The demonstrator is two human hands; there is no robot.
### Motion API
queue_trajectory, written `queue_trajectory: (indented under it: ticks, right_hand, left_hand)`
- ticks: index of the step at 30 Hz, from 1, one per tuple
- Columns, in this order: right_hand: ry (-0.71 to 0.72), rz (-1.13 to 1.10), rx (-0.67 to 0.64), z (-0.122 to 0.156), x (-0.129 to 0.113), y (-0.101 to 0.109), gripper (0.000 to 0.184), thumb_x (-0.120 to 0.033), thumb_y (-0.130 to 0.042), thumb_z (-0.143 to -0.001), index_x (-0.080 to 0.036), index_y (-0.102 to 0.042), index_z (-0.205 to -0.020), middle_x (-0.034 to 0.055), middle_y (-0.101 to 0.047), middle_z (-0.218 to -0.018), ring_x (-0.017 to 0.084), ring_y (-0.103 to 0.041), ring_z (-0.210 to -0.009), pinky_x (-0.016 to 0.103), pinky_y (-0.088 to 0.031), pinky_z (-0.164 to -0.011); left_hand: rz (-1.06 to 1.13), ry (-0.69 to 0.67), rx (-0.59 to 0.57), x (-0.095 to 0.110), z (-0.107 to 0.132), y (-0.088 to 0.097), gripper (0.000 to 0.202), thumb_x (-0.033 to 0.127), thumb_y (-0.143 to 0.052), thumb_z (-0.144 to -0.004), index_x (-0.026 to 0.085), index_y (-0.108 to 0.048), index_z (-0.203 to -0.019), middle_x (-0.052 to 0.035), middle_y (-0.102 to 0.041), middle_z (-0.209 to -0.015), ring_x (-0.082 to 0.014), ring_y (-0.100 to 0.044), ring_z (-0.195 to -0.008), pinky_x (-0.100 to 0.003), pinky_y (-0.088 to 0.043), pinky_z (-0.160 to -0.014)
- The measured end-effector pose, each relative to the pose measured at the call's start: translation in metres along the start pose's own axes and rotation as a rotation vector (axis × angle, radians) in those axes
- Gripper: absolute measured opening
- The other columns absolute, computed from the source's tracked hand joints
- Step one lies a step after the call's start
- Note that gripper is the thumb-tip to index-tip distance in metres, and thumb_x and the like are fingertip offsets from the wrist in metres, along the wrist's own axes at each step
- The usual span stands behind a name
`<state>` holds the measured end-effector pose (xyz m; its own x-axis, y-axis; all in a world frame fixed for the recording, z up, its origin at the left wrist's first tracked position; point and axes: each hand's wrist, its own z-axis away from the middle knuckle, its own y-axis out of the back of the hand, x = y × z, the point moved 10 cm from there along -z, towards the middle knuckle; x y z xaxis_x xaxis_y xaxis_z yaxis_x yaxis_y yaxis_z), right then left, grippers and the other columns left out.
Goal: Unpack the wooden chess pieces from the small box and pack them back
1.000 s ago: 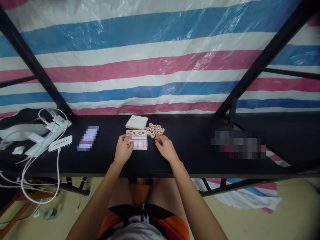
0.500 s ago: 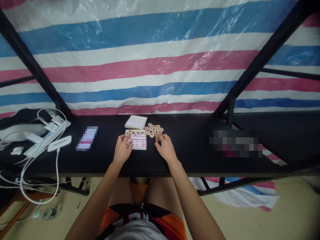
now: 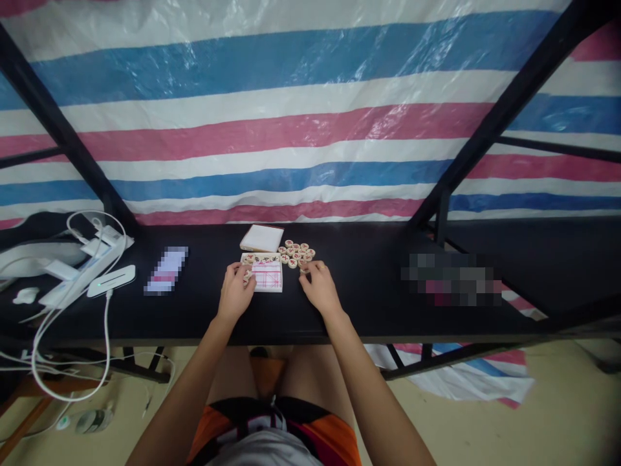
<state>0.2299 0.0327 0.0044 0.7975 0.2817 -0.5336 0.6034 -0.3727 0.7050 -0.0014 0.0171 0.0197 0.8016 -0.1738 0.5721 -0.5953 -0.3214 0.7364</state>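
An open white box holds round Chinese chess pieces with black and red characters along its back side. A folded paper sheet with pink grid lines covers the rest of it. At the box's left side, my left hand has its fingers curled about a chess piece. Just right of the box lies a cluster of red-marked chess pieces. My right hand pinches a piece at the near edge of this cluster, mostly hidden by the fingers.
Behind the box lies its white lid. Farther left on the black table are a blurred phone, a white device and a power strip with cables. A blurred dark object lies at the right. Striped sheeting hangs behind.
The whole view has shifted slightly with my head. Both hands stay at nearly the same places by the box and the cluster of pieces.
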Motion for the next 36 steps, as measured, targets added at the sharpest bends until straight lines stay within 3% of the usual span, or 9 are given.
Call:
queue_trajectory:
  ticks: [10,19,36]
  right_hand:
    - [-0.018,-0.007,-0.001,0.0001,0.0018,0.0007,0.020,-0.020,-0.047,-0.081,-0.019,-0.063,-0.094,0.0098,-0.055,-0.101,0.023,-0.051,-0.092,0.037,-0.045,-0.083]
    - [-0.016,-0.012,0.013,0.0003,0.0032,0.0007,0.023,-0.020,-0.047,-0.080,-0.018,-0.063,-0.096,0.0103,-0.054,-0.101,0.023,-0.051,-0.089,0.038,-0.045,-0.082]
    - [-0.029,0.024,-0.019,-0.0004,0.0035,-0.0025,0.023,-0.017,-0.046,-0.081,-0.017,-0.061,-0.097,0.0105,-0.058,-0.103,0.024,-0.051,-0.092,0.036,-0.044,-0.083]
  left_hand:
    - [-0.009,-0.007,0.000,-0.0002,-0.0008,-0.0010,0.028,0.029,-0.050,-0.084,0.020,-0.060,-0.108,-0.0107,-0.047,-0.119,-0.0241,-0.053,-0.109,-0.039,-0.044,-0.096]
    - [0.011,0.002,-0.004,-0.0005,0.0000,-0.0015,0.027,0.030,-0.050,-0.084,0.021,-0.060,-0.108,-0.0099,-0.047,-0.119,-0.0227,-0.054,-0.107,-0.036,-0.048,-0.090]
    - [0.000,0.004,-0.009,-0.0009,-0.0002,-0.0016,0.027,0.029,-0.051,-0.083,0.021,-0.060,-0.108,-0.0094,-0.047,-0.119,-0.0229,-0.053,-0.108,-0.036,-0.047,-0.092]
